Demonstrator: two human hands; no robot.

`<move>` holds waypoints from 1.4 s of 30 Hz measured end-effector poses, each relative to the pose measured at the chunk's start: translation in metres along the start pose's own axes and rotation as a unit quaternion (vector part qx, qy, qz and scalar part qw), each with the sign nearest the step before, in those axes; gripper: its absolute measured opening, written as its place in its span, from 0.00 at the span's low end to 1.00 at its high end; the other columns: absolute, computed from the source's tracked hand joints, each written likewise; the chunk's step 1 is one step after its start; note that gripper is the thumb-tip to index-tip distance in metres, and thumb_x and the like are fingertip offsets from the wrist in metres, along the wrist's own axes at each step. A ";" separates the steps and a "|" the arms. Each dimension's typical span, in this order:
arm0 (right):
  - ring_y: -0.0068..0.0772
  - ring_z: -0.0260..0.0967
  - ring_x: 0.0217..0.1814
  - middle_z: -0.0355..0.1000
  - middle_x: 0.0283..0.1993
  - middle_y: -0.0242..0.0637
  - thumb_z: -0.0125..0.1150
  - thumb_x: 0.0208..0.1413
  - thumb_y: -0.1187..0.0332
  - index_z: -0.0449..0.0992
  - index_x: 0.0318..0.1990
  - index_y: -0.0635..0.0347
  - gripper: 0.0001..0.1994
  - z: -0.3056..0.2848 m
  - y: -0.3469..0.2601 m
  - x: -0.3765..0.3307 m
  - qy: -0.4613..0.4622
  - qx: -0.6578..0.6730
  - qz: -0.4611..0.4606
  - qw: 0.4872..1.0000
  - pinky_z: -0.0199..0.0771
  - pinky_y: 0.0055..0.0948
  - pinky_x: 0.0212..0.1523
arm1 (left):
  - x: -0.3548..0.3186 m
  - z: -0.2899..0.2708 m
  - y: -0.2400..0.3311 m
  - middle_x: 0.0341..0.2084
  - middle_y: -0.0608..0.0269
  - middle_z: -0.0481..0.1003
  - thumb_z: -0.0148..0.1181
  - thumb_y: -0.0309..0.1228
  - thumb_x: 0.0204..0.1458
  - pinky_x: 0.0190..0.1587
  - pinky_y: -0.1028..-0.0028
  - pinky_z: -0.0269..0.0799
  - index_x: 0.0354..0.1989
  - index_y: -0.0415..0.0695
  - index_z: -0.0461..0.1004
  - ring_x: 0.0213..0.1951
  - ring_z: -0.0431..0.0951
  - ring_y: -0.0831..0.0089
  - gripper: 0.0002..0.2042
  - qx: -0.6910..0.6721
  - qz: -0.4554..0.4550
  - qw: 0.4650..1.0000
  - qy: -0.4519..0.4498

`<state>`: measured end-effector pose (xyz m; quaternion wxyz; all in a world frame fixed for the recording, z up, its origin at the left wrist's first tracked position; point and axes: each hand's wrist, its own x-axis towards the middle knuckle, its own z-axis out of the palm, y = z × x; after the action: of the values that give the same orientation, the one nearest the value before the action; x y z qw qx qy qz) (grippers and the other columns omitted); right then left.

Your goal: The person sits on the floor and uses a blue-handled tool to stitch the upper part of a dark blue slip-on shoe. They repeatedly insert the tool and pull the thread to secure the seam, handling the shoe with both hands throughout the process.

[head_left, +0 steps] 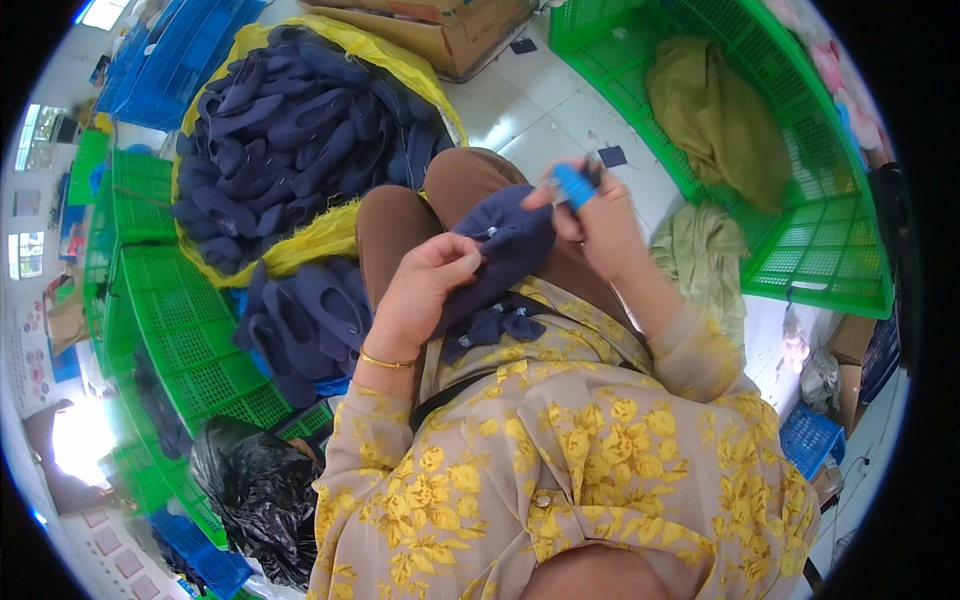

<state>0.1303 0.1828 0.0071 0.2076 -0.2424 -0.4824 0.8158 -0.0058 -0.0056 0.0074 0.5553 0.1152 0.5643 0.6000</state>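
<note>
A navy fabric slipper (515, 235) lies across my lap, with small pale bits on its surface. My left hand (432, 272) pinches its near left side between thumb and fingers. Beside the slipper's far right edge, my right hand (600, 215) is raised and curled around a small blue-handled tool (573, 186). The tool has a metallic part and is blurred, so its exact kind is unclear. Dark fabric scraps (495, 328) with pale specks rest on my lap below the slipper.
A yellow sack (450, 105) heaped with navy slippers stands far left, with more slippers (315, 310) below it. Green crates flank me; the right crate (835, 255) holds olive cloth (715, 120). A black plastic bag (255, 490) sits near left, a cardboard box (450, 40) far ahead.
</note>
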 end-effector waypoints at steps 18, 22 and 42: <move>0.28 0.60 0.25 0.59 0.25 0.33 0.46 0.64 0.78 0.64 0.41 0.63 0.02 -0.239 0.017 -0.006 0.434 0.142 -0.100 0.884 0.78 0.58 0.52 | 0.006 -0.003 0.006 0.30 0.64 0.70 0.55 0.25 0.57 0.36 0.78 0.64 0.35 0.41 0.71 0.30 0.66 0.78 0.02 -0.168 -0.014 0.982 -0.081; 0.26 0.62 0.27 0.61 0.27 0.33 0.48 0.64 0.77 0.65 0.44 0.63 0.04 -0.226 0.024 -0.005 0.420 0.057 -0.114 0.899 0.82 0.52 0.48 | 0.011 0.014 0.010 0.19 0.72 0.69 0.65 0.25 0.51 0.27 0.83 0.63 0.23 0.49 0.63 0.22 0.68 0.82 0.14 0.080 0.035 0.994 0.067; 0.29 0.62 0.33 0.60 0.29 0.35 0.47 0.63 0.77 0.67 0.39 0.66 0.02 -0.232 -0.177 -0.114 0.283 -0.248 -0.370 0.850 0.67 0.54 0.63 | 0.033 0.028 -0.003 0.15 0.68 0.69 0.67 0.28 0.47 0.18 0.80 0.65 0.28 0.40 0.65 0.16 0.69 0.81 0.13 0.261 0.093 0.941 0.195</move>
<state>0.3781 0.3564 0.0900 0.5543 -0.3095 -0.6431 0.4282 0.0051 0.0356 -0.0019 0.3265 0.1886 0.7853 0.4911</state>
